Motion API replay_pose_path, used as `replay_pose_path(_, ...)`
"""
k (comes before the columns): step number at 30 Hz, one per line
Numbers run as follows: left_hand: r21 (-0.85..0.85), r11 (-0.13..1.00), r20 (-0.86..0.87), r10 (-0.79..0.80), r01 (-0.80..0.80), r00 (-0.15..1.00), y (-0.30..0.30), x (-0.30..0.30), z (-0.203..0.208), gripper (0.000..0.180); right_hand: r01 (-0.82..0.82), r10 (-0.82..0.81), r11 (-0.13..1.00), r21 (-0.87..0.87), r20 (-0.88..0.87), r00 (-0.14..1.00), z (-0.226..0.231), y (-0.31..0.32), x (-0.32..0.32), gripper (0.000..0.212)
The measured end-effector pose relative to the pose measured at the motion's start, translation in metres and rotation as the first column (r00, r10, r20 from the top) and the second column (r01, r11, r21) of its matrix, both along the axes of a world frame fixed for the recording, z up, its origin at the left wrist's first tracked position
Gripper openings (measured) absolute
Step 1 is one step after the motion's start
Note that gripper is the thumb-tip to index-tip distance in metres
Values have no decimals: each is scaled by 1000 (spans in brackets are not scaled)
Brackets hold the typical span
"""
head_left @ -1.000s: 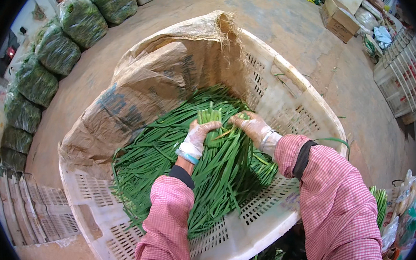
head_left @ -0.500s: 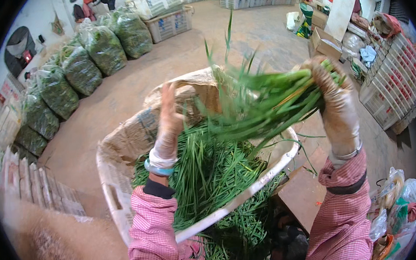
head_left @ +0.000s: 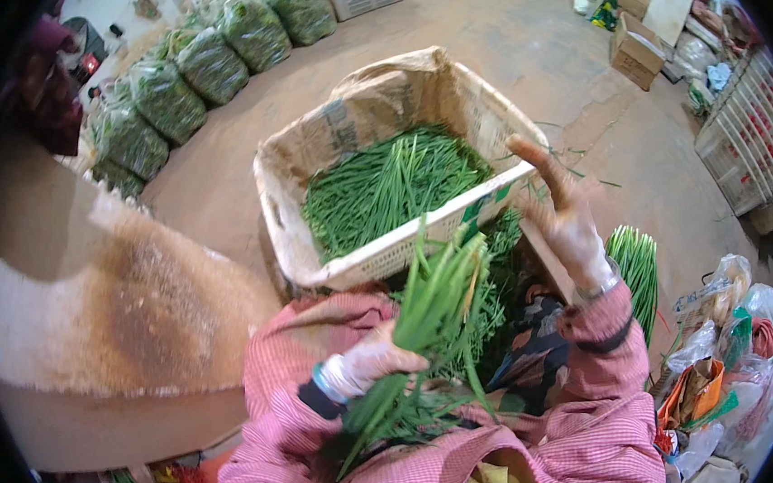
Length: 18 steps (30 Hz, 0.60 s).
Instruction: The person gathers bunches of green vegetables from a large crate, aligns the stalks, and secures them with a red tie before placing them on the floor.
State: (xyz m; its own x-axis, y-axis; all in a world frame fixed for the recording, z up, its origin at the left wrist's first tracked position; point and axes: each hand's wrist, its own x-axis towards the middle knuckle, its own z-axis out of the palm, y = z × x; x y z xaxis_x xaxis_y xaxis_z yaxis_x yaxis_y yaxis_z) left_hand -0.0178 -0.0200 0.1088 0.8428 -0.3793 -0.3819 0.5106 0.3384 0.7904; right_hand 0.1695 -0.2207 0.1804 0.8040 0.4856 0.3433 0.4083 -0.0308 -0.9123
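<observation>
Close in front of my body, my left hand (head_left: 373,362) is closed round a bunch of garlic chives (head_left: 445,291). Its pale stem ends point up and away, and the green leaves hang down over my lap. My right hand (head_left: 561,214) is raised beside the right rim of a white plastic crate (head_left: 366,266), fingers apart and holding nothing; it is slightly blurred. Inside the crate, which has a brown liner, lies a layer of more garlic chives (head_left: 400,186). Loose green leaves (head_left: 500,246) show between the crate and my legs.
A worn tabletop (head_left: 173,304) stands at my left. Another bunch of chives (head_left: 635,263) is at my right, above plastic bags (head_left: 732,360). Stuffed clear sacks (head_left: 167,100) line the far left; a cardboard box (head_left: 637,51) and slatted crate (head_left: 746,136) stand at right.
The chive bunch has passed from my right hand, above the crate, to my left hand near my lap. My right hand has opened. The view has shifted, bringing in the tabletop at left.
</observation>
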Motion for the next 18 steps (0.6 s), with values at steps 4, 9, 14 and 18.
replay_pose_path(4,219,975,156,-80,45,985,20,-32,9,67,58,346,814,-578,562,752,-28,26,-68,70)
replay_pose_path(9,616,786,290,-170,-48,942,25,-61,54,64,82,-32,982,-172,276,961,-67,15,-56,13)
replay_pose_path(14,943,323,165,-237,-82,957,37,-107,67,58,-148,280,909,-389,308,909,-47,27,-95,56)
replay_pose_path(18,998,-15,-63,-210,62,976,25,-117,67,57,-668,744,577,-470,-33,667,-70,64,-125,50)
